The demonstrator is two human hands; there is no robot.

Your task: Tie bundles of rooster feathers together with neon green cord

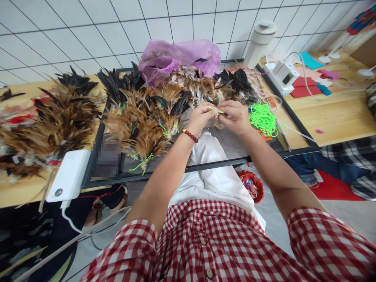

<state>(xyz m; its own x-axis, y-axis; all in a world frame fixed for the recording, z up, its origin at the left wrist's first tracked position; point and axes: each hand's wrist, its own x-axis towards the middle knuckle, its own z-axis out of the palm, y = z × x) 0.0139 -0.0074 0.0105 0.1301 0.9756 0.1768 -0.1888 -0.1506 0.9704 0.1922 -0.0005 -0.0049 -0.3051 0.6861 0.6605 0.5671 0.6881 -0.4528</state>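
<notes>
My left hand (200, 117), with a beaded bracelet at the wrist, and my right hand (235, 117) meet over the dark tray (188, 167). A short green string (216, 109) runs between their pinched fingertips. Behind and left of my hands lie brown feather bundles (149, 137), some tied with green string. A tangle of bright green strings (263, 119) sits just right of my right hand. Light feathers (199, 88) are heaped beyond my fingers, in front of a pink plastic bag (179, 58).
More feather bundles (64, 113) cover the table at left, near a white power bank (69, 175). At the back right stand a white bottle (260, 43) and a power strip (280, 78). Scissors (283, 139) lie by the tray's right edge. A red basket (255, 187) is below.
</notes>
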